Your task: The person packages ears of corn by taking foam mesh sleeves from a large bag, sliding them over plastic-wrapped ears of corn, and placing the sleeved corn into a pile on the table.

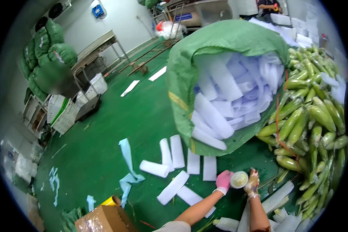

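My left hand (223, 181), in a pink glove, is closed on the side of a white round thing (239, 179) with a pale yellowish middle, seen end-on. It may be a vegetable in a white foam sleeve, but I cannot tell. On its other side, my right hand (252, 183) touches its edge with bent fingers, in what looks like a thin, stained covering. White foam sleeves (173, 188) lie flat on the green floor left of my hands. Below my right hand, long stalks and foam netting (276, 199) lie in a heap.
A large green sack (181, 96) full of white foam sleeves (220, 104) lies open ahead. Long green film-wrapped vegetables (319, 116) are piled at right. A cardboard box (104, 220) stands lower left. Stuffed green sacks (62, 54) and a metal table (96, 46) stand farther off. Another person (267, 5) is behind.
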`<action>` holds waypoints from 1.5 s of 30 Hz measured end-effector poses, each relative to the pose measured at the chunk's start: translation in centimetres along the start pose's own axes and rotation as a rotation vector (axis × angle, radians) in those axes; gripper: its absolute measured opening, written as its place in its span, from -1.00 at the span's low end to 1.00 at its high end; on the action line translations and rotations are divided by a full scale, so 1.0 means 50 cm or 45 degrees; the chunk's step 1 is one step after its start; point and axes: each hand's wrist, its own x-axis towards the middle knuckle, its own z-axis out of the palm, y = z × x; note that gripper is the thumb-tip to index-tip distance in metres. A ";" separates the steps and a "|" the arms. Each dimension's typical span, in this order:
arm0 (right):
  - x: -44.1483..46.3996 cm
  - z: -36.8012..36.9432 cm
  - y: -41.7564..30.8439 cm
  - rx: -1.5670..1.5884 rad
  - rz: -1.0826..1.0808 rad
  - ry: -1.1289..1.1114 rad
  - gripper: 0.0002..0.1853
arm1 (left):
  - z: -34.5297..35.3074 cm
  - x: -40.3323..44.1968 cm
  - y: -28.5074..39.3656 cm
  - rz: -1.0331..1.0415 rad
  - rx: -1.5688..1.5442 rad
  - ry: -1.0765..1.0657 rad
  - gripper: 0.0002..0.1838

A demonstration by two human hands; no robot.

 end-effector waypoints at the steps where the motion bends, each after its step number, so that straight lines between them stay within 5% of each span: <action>1: -0.009 -0.035 -0.004 -0.040 -0.211 0.027 -0.29 | 0.091 0.050 -0.112 -0.130 -0.183 -0.213 -0.59; 3: -0.051 -0.138 -0.057 0.508 -0.308 -0.359 -0.05 | 0.077 -0.016 -0.022 -0.213 -0.540 -0.494 -0.62; 7: -0.131 -0.381 -0.183 -0.187 -0.298 -0.512 0.05 | 0.082 -0.185 0.098 -0.096 -0.645 -1.097 -0.62; 10: -0.181 -0.506 -0.165 -0.157 0.001 -0.762 -0.08 | 0.019 -0.303 0.165 0.265 -0.431 -1.540 -0.56; 12: -0.214 -0.533 -0.122 -0.107 0.075 -0.689 -0.11 | -0.053 -0.310 0.155 0.433 -0.342 -1.400 -0.51; 15: -0.268 -0.533 -0.067 -0.089 0.154 -0.549 -0.16 | -0.222 -0.271 0.137 0.469 0.239 -0.686 -0.44; 20: -0.360 -0.548 -0.013 -0.100 0.167 -0.360 -0.25 | -0.286 -0.310 -0.015 0.714 1.056 -1.027 -0.13; 22: -0.399 -0.583 -0.002 -0.099 0.136 -0.337 -0.28 | -0.265 -0.308 -0.105 1.062 0.988 -0.633 -0.39; 24: -0.428 -0.613 0.007 -0.103 0.109 -0.312 -0.32 | -0.272 -0.284 -0.106 1.117 0.871 -0.551 -0.66; 27: -0.457 -0.649 0.022 -0.117 0.053 -0.256 -0.37 | -0.247 -0.245 -0.071 1.028 0.653 -0.458 -0.65; 31: -0.436 -0.666 0.022 -0.054 -0.143 -0.157 -0.44 | -0.251 -0.176 0.170 1.059 0.084 -0.270 -0.64; 33: -0.367 -0.637 -0.035 -0.019 -0.217 -0.133 -0.39 | -0.203 -0.156 0.274 0.985 -0.279 -0.501 -0.62; 34: -0.290 -0.604 -0.127 0.032 -0.264 -0.085 -0.54 | -0.184 -0.155 0.330 0.882 -0.503 -0.772 -0.60; 35: -0.218 -0.520 -0.078 0.309 -0.227 0.059 -0.09 | -0.185 -0.152 0.382 0.837 -0.546 -1.030 -0.58; 37: -0.116 -0.453 -0.099 0.668 -0.329 0.059 -0.20 | -0.106 -0.128 0.413 0.838 -0.568 -1.059 -0.53; 39: -0.037 -0.408 -0.038 0.843 0.027 -0.247 -0.42 | 0.028 -0.083 0.374 0.800 -0.720 -0.781 -0.53; 41: -0.010 -0.388 -0.071 0.216 0.103 -0.022 -0.64 | 0.028 -0.052 0.346 0.550 -1.023 -0.940 -0.63; 43: -0.013 -0.333 -0.030 0.406 0.021 0.150 -0.66 | 0.023 -0.020 0.313 0.146 -1.257 -1.399 -0.63; 44: -0.022 -0.322 -0.014 0.734 0.128 0.109 -0.69 | 0.005 -0.042 0.320 0.188 -1.224 -1.414 -0.59; 45: -0.029 -0.310 0.002 0.852 0.149 0.167 -0.70 | -0.006 -0.069 0.340 -0.138 -1.451 -1.447 -0.58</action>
